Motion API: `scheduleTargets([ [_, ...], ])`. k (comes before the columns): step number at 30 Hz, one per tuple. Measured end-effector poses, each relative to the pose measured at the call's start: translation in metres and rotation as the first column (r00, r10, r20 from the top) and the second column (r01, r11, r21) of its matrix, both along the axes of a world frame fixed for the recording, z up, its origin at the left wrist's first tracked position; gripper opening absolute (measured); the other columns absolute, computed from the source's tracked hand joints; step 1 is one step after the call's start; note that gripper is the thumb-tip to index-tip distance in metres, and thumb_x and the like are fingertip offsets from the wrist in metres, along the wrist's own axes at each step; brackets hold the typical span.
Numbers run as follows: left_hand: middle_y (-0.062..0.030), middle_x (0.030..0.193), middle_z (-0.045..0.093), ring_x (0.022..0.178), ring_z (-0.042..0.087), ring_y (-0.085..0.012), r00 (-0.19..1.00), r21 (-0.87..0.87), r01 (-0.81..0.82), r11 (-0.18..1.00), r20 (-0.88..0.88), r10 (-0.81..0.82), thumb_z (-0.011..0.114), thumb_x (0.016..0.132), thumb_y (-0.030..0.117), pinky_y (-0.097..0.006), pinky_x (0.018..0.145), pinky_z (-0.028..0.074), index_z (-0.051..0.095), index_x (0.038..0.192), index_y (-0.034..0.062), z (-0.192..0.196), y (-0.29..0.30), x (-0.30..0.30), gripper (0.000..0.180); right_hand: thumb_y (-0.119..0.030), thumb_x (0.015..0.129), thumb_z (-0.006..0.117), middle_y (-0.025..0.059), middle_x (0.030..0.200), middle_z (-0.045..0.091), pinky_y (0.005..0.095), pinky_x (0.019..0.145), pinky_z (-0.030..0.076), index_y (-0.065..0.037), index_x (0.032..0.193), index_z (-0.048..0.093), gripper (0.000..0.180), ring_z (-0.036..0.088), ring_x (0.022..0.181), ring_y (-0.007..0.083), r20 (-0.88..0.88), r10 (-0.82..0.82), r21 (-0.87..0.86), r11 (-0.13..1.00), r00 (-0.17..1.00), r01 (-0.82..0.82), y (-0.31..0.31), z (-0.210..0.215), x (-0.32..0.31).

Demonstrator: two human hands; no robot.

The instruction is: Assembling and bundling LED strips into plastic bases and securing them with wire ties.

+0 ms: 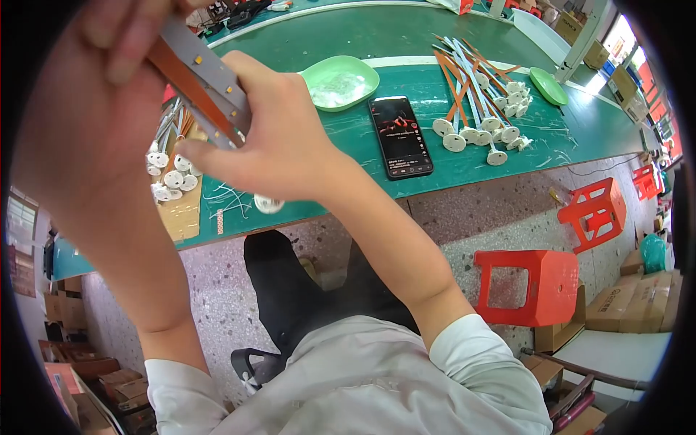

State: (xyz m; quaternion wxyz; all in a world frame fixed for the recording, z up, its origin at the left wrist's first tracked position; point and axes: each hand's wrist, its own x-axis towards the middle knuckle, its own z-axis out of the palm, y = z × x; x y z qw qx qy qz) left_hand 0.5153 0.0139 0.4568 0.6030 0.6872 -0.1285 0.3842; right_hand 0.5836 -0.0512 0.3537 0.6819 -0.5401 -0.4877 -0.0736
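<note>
My left hand [109, 94] is raised close to the camera at the upper left, blurred, its fingers closed around the upper end of some flat strips. One is a grey strip with small yellow LED chips [198, 59], another a brown strip [190, 80]. Lower down, my right hand [279, 130] pinches the same strips between thumb and fingers. Just below that hand a white round disc [269, 204] shows; whether it joins the held strips is hidden. Beside my hands, on the left of the green table [304, 217], lie several similar white discs with strips [174, 179] on brown cardboard [181, 217].
A black phone [401, 138] with its screen lit lies on the table. Behind it stands a light green bowl [373, 72]. More disc-ended strips [471, 135] are heaped at the right, near a green dish [549, 87]. Red stools [540, 286] stand on the floor.
</note>
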Motion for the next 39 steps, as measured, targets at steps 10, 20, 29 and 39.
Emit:
scheduleTargets([
  [10, -0.0198, 0.129, 0.050, 0.110, 0.055, -0.0253, 0.869, -0.267, 0.412, 0.871, -0.174, -0.464, 0.056, 0.090, 0.052, -0.039, 0.092, 0.046, 0.035, 0.141, -0.0011, -0.025, 0.022, -0.009, 0.076, -0.016, 0.095, 0.059, 0.0007, 0.057, 0.045, 0.0263, 0.050, 0.035, -0.004, 0.078, 0.051, 0.023, 0.040, 0.055, 0.0078, -0.339, 0.238, -0.053, 0.961, 0.910, -0.271, -0.030, -0.023, -0.039],
  [20, -0.0087, 0.132, 0.047, 0.120, 0.050, -0.0172, 0.577, -0.603, 0.227, 0.765, -0.549, -0.604, 0.089, 0.056, 0.008, -0.034, 0.096, 0.043, 0.024, 0.145, -0.0001, -0.203, -0.016, -0.096, 0.110, -0.016, 0.096, 0.059, -0.0029, 0.052, 0.048, 0.0221, 0.044, 0.036, -0.006, 0.074, 0.049, 0.026, 0.048, 0.046, 0.0045, -0.870, 0.276, 0.054, 0.876, 0.408, -0.479, -0.057, -0.088, -0.082],
  [29, -0.0104, 0.110, 0.060, 0.100, 0.063, -0.0189, 0.576, -0.350, 0.339, 0.873, -0.657, -0.487, 0.074, 0.075, 0.001, -0.033, 0.078, 0.054, 0.042, 0.130, -0.0035, -0.257, -0.033, -0.137, 0.064, -0.011, 0.087, 0.071, -0.0037, 0.055, 0.047, 0.0220, 0.040, 0.033, -0.006, 0.072, 0.048, 0.028, 0.047, 0.045, 0.0040, -0.826, 0.252, -0.042, 0.865, 0.504, -0.501, -0.052, -0.113, -0.086],
  [39, -0.0120, 0.095, 0.063, 0.094, 0.064, -0.0216, 0.635, -0.531, 0.299, 0.793, -0.510, -0.580, 0.065, 0.088, 0.013, -0.033, 0.076, 0.053, 0.044, 0.128, -0.0032, -0.265, -0.036, -0.123, 0.048, -0.020, 0.084, 0.075, 0.0023, 0.058, 0.050, 0.0280, 0.047, 0.038, -0.004, 0.074, 0.053, 0.029, 0.044, 0.050, 0.0100, -0.686, 0.212, -0.208, 0.859, 0.696, -0.467, -0.053, -0.107, -0.063],
])
